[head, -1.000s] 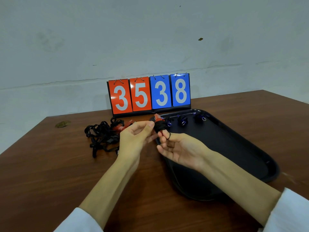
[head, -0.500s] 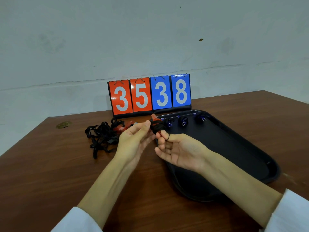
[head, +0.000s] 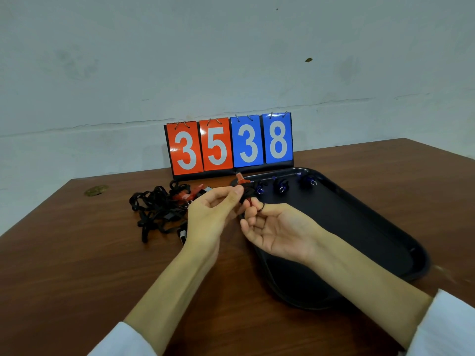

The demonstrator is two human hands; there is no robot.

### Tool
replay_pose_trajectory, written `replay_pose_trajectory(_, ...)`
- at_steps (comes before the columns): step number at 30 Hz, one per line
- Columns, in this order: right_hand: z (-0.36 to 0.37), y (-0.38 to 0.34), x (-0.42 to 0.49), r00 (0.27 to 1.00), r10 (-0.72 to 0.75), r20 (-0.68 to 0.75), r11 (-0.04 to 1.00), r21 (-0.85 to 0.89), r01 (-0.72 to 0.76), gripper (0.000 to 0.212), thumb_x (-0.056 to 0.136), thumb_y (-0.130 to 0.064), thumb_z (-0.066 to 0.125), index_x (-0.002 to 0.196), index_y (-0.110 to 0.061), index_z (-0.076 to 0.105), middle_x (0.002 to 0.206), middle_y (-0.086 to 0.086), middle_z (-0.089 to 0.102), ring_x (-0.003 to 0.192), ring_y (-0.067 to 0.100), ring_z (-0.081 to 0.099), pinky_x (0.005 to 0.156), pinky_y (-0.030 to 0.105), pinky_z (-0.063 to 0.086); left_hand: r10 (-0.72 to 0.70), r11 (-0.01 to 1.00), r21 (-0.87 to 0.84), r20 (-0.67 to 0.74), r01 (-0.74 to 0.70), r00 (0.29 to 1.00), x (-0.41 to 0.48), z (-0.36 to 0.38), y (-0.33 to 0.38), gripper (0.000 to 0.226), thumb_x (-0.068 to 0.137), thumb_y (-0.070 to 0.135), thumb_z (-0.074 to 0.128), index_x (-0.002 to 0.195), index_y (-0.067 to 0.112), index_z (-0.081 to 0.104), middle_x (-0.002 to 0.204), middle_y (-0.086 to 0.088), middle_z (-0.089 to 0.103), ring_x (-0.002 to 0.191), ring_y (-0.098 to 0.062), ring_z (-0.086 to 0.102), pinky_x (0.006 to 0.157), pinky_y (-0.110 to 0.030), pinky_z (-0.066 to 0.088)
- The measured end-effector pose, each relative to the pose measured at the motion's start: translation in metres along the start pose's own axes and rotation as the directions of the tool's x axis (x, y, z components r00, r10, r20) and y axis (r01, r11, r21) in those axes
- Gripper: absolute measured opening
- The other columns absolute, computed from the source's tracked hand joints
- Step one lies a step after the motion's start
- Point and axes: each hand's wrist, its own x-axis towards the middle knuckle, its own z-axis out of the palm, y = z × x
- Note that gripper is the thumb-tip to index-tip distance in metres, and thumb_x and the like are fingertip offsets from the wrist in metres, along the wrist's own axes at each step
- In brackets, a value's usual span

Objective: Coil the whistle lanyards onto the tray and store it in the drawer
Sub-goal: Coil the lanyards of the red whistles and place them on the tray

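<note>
Red whistle (head: pixel 241 179) (lanyard apparently coiled) pinched between left grip (head: pixel 210 217) and right grip (head: pixel 280 232).

Bare indoor room, exact kind unclear: stained whitish plaster wall (head: pixel 231 60), brown wooden table (head: pixel 64 265) set against it, sports flip scoreboard (head: pixel 228 145) at far edge.

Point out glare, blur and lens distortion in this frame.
Head view: glare patches on the glossy scoreboard, sheen on the tray rim; the wide-angle lens bows the wall seam; the held whistle lanyard looks soft, the lower right corner blurrier.
</note>
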Motion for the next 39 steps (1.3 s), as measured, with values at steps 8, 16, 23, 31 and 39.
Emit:
replay_pose_trajectory(8, -0.002, 0.0, 0.001, 0.998, 0.011, -0.057, 1.0, 0.023, -0.01, 0.022, 0.088, -0.012, 0.054, 0.075, -0.001, 0.068, 0.064, 0.001, 0.056, 0.059, 0.008, 0.052, 0.063, 0.026, 0.058, 0.103, 0.867, 0.466, 0.184, -0.179, 0.978, 0.006, -0.011, 0.011, 0.01, 0.089, 0.014, 0.06, 0.092, 0.009, 0.067, 0.086, -0.001, 0.07, 0.074, -0.006, 0.069, 0.064, -0.012, 0.051)
replay_pose_trajectory(16, -0.006, 0.001, 0.006, 0.965, -0.244, -0.1, 0.92, -0.338, 0.197, 0.016, 0.091, -0.012, 0.055, 0.09, -0.001, 0.066, 0.063, 0.002, 0.06, 0.057, 0.008, 0.057, 0.066, 0.025, 0.057, 0.044, 0.911, 0.398, 0.16, -0.106, 0.986, 0.004, -0.007, 0.007, 0.013, 0.088, -0.005, 0.054, 0.095, 0.003, 0.061, 0.08, -0.009, 0.066, 0.064, -0.008, 0.067, 0.058, -0.016, 0.052)
replay_pose_trajectory(23, -0.008, 0.002, 0.009, 0.936, -0.336, -0.101, 0.873, -0.408, 0.269, 0.016, 0.09, -0.011, 0.057, 0.092, 0.002, 0.067, 0.066, 0.003, 0.063, 0.064, 0.011, 0.056, 0.068, 0.026, 0.056, -0.001, 0.885, 0.464, 0.081, -0.037, 0.997, 0.011, -0.008, 0.006, 0.016, 0.089, 0.003, 0.05, 0.093, 0.01, 0.064, 0.064, -0.002, 0.059, 0.054, -0.008, 0.053, 0.053, -0.019, 0.045)
replay_pose_trajectory(31, -0.009, -0.001, 0.007, 0.86, -0.51, -0.027, 0.557, -0.772, 0.306, 0.02, 0.092, -0.014, 0.055, 0.088, -0.001, 0.07, 0.074, 0.009, 0.068, 0.064, 0.012, 0.06, 0.069, 0.026, 0.058, -0.059, 0.946, 0.322, 0.107, 0.022, 0.992, 0.011, -0.006, 0.002, 0.024, 0.091, 0.028, 0.055, 0.103, 0.008, 0.059, 0.079, -0.01, 0.059, 0.07, -0.019, 0.06, 0.063, -0.029, 0.052)
replay_pose_trajectory(39, -0.013, -0.015, 0.006, 0.723, -0.684, 0.098, 0.053, -0.982, 0.184, 0.029, 0.09, -0.025, 0.056, 0.118, -0.023, 0.062, 0.109, -0.007, 0.066, 0.092, 0.006, 0.063, 0.088, 0.032, 0.053, -0.127, 0.953, 0.279, 0.005, 0.121, 0.992, 0.013, -0.014, -0.008, 0.026, 0.088, 0.025, 0.061, 0.098, 0.001, 0.064, 0.075, -0.006, 0.061, 0.066, -0.013, 0.061, 0.06, -0.023, 0.053)
